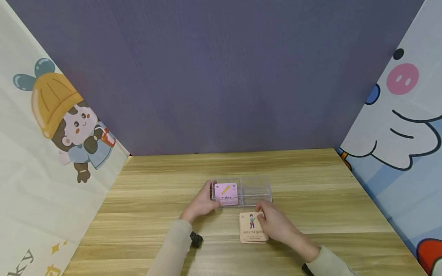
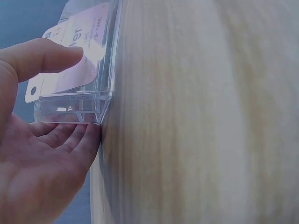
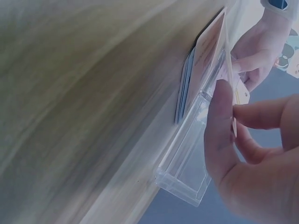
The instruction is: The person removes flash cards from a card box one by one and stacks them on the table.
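A clear plastic box (image 1: 256,187) with two compartments lies on the table. My left hand (image 1: 202,201) grips its left end, and in the left wrist view the thumb reaches over the front while the fingers lie along the end. Pink cards, the front one a "ruler" card (image 1: 226,189), stand in the left compartment; the right one holds nothing visible. In front of the box, my right hand (image 1: 277,226) pinches the upper right corner of a "play the guitar" card (image 1: 249,226). The right wrist view shows this card edge-on, tilted up from a stack of cards (image 3: 189,77).
The wooden table (image 1: 152,214) runs back to a dark blue-grey panel (image 1: 221,84). Cartoon-printed sheets flank it, a left sheet (image 1: 31,145) and a right sheet (image 1: 376,130). A small black device (image 1: 196,240) sits at the left wrist.
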The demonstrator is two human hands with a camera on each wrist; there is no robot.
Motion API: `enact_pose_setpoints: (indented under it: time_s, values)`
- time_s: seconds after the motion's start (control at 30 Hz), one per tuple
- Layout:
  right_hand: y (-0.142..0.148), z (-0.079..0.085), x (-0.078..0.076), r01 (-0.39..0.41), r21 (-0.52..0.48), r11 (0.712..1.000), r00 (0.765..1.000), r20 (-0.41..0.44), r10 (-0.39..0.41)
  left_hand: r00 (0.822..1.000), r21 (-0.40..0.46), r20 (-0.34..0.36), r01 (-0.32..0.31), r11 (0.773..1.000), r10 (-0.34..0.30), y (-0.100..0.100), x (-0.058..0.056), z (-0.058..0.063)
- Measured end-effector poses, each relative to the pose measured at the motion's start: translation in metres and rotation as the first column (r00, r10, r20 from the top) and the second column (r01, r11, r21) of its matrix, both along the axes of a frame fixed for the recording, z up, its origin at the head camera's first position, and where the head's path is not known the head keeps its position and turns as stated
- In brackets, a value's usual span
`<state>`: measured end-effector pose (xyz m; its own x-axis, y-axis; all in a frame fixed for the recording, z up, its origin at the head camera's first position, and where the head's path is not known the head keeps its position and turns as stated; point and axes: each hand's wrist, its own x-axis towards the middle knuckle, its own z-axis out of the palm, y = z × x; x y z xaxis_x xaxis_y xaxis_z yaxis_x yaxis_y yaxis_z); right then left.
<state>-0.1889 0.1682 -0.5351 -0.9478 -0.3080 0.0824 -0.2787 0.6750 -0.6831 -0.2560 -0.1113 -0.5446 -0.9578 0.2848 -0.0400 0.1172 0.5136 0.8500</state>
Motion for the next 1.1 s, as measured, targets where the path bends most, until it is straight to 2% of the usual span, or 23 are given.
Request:
enact_pose_setpoints:
  time_s: [0.47, 0.83, 1.1]
  values:
    - [-0.0029, 0.0015, 0.0039, 0.002, 0.083, 0.997, 1.000, 0.016, -0.004, 1.000, 0.000, -0.003, 0.001, 1.000, -0.001, -0.0005, 0.0015, 0.0002]
    - [-0.0062, -0.0025, 0.0036, 0.017, 0.140, 0.990, 0.999, -0.050, -0.010, 1.000, 0.015, 0.010, -0.001, 1.000, 0.001, 0.0002, 0.0014, 0.0005]
    - [-0.0074, -0.0035, 0.0031, 0.017, 0.142, 0.990, 0.999, -0.050, -0.010, 1.000, 0.001, 0.007, 0.001, 1.000, -0.001, 0.0006, 0.0001, -0.0004]
